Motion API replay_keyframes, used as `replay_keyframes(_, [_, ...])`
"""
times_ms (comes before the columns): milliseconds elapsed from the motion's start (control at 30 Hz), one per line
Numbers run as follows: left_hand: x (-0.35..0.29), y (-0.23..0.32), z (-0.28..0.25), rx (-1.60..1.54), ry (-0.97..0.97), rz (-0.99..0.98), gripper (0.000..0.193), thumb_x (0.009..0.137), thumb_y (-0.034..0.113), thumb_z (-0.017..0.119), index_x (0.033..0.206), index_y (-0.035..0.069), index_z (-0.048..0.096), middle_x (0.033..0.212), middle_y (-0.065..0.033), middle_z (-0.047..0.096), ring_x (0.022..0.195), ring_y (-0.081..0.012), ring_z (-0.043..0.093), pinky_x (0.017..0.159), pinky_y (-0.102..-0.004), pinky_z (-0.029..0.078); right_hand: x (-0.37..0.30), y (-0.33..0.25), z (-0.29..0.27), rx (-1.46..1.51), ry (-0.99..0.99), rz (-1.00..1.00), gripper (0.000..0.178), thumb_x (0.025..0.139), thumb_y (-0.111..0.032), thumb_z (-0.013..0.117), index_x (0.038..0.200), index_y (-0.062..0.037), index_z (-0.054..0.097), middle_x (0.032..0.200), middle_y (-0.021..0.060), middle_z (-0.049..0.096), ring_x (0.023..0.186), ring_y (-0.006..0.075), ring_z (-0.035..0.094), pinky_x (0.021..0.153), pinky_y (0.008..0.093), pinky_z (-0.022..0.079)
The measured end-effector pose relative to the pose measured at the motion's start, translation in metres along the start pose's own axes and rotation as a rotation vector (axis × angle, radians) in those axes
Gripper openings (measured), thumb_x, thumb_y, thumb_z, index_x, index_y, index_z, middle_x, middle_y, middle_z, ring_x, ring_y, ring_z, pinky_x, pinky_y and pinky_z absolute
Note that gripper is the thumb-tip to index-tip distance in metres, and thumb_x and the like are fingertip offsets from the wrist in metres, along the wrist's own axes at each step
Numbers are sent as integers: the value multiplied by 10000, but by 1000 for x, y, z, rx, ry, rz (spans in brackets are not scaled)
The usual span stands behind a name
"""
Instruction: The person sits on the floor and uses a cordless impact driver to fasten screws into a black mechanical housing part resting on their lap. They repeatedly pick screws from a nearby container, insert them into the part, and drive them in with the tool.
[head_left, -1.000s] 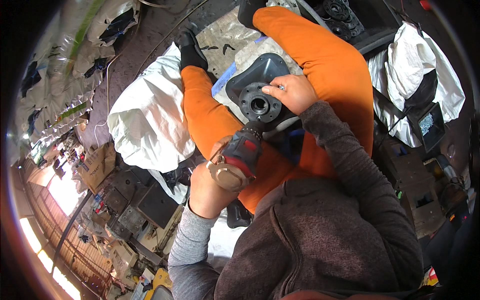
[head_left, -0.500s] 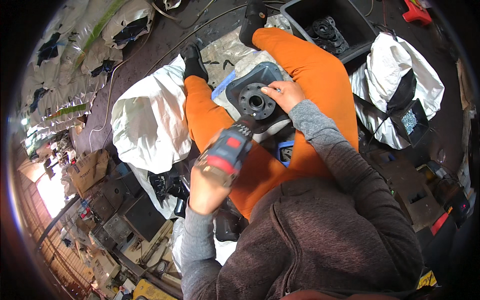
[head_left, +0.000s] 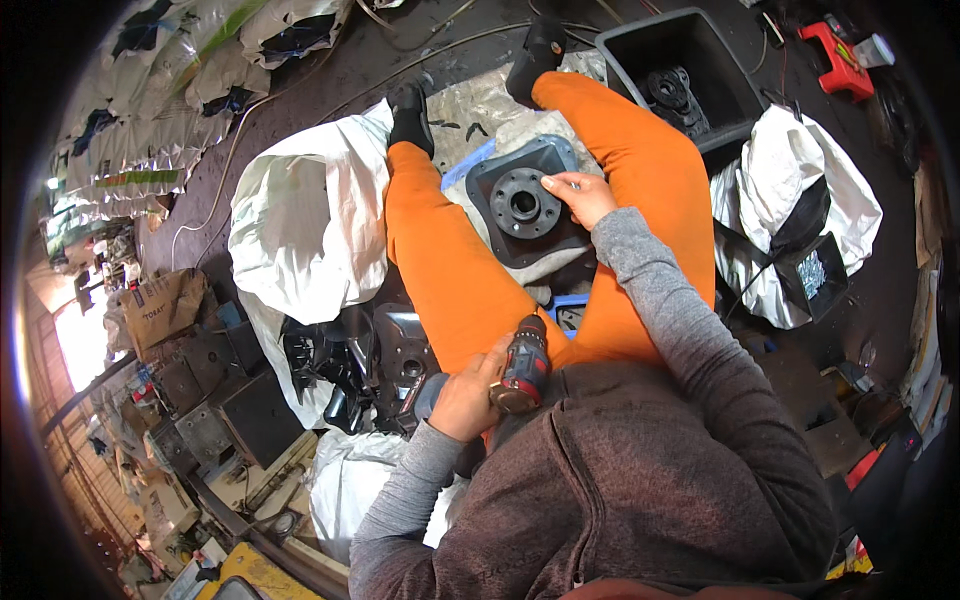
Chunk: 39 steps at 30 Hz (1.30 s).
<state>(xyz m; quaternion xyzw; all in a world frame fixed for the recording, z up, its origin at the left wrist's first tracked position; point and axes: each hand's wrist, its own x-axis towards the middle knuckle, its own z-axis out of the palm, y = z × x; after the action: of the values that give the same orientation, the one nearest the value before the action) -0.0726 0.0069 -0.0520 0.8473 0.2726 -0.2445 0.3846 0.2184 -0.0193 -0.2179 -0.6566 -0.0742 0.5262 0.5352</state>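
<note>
My left hand (head_left: 470,396) is wrapped round a red and dark cordless drill (head_left: 523,368), which rests over my lap with its chuck pointing away from me. Between my thighs lies a dark, square-cornered housing (head_left: 512,262). A round black flange (head_left: 510,222), with a wide central bore and a ring of small holes, sits on top of it. My right hand (head_left: 588,198) has thumb and forefinger pinched together at the flange's right edge; whatever small thing they may hold is hidden. A pale cloth (head_left: 553,127) lies under the housing.
A grey bin (head_left: 622,58) with black flanges stands far right. Nearer is a dark box of small metal fasteners (head_left: 815,272) beside a white sack (head_left: 770,150). At left, an open white sack (head_left: 262,225) stands near black parts (head_left: 325,365). A cable crosses the floor.
My left hand has drawn the drill back from the flange toward my lap. My right hand stays at the flange's right edge, fingers still pinched.
</note>
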Motion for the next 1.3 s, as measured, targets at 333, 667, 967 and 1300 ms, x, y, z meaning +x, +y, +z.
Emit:
replay_keyframes(333, [9,5,9,20,62,-33,862,731,333,756,1466,158,340,1029,-169,618,840,-365,664,714,-454,534,0,8,4,120,30,29,352,855,-346,734,1010,-30,722,569,-54,478,419,51,344,393,243,267])
replay_keyframes(667, [-16,5,-48,261,217,429,546,728,63,713,1257,80,576,1269,-174,593,1152,-294,595,993,-395,465,-27,-8,-21,696,-206,77,467,996,-358,491,1291,2,532,793,7,585,673,112,554,572,248,465])
replay_keyframes(967, [-19,53,-75,-59,398,321,495,736,124,718,1208,42,594,1259,-173,582,1165,-344,562,991,-413,450,-93,-22,3,1236,-672,102,485,1031,-284,373,1384,47,396,1367,209,503,1320,358,443,1034,473,461])
replay_keyframes(1300, [-17,65,-69,53,449,375,377,778,70,709,1138,12,612,1068,-113,659,965,-266,654,862,-374,510,-113,-20,15,1227,-598,164,341,995,-190,480,1303,-47,509,1318,116,567,1269,267,516,943,382,525])
